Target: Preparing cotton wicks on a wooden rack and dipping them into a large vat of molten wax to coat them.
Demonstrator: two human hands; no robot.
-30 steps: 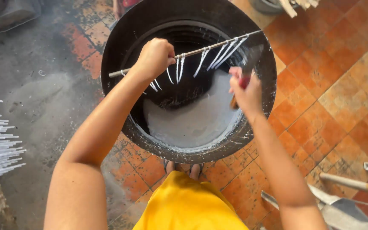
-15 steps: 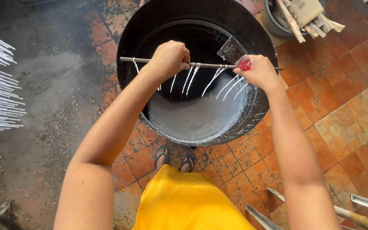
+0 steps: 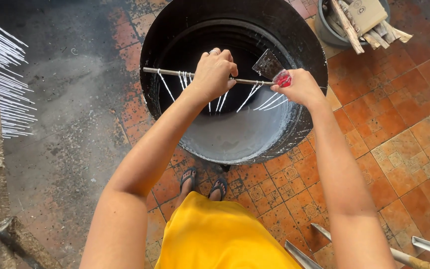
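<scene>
wax-white strands (image 3: 215,97) hang in a row from a thin rod (image 3: 175,72) held level across the mouth of a big black vat (image 3: 314,60), which fills the frame from about eleven to two o'clock. the left hand (image 3: 214,74) is curled tight around the rod near its middle, a ring showing on one finger. the right hand (image 3: 299,87) is closed on the red handle of a flat metal scraper (image 3: 269,65), blade tilted up toward twelve o'clock, and the same hand seems to steady the rod's right end.

judging from how things lie, the work looks well under way: the strands are already coated white and slope down over the pale grey liquid (image 3: 235,132) pooled in the near half of the vat. at nine o'clock a spread of finished white sticks (image 3: 11,84) lies on the ground, so this reads as one batch among many; i cannot tell how many coats are left.

floor is split: dusty grey concrete (image 3: 60,124) on the nine o'clock side, worn orange patterned tiles (image 3: 399,119) toward three. a grey bucket (image 3: 327,27) of wooden scraps sits at one o'clock, and metal tools (image 3: 424,246) lie at four. sandalled feet (image 3: 205,183) and a yellow garment (image 3: 215,234) show at six.
</scene>
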